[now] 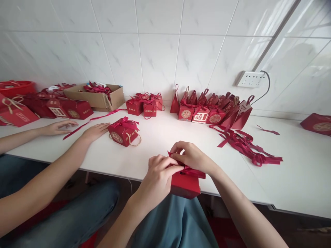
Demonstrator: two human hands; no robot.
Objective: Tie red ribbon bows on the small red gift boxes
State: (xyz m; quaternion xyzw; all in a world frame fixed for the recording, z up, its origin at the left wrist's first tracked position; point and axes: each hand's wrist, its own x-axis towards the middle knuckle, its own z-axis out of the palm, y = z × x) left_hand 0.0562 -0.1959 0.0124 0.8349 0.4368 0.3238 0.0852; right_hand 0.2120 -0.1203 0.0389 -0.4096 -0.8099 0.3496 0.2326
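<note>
- Jutting past the white table's (157, 132) near edge, the plain-fronted red box (184, 187) sits under both my hands, long side seemingly left to right.
- My left hand (160, 174), at its left end, is closed on the ribbon (193, 172).
- My right hand (190, 155), just beyond, pinches ribbon too.
- Glossy ribbon crosses the top.

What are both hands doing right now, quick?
Left hand: closed, pinching the ribbon atop the red box.
Right hand: closed, pinching the same ribbon.

"囍" on white box panel (200, 117)
</note>
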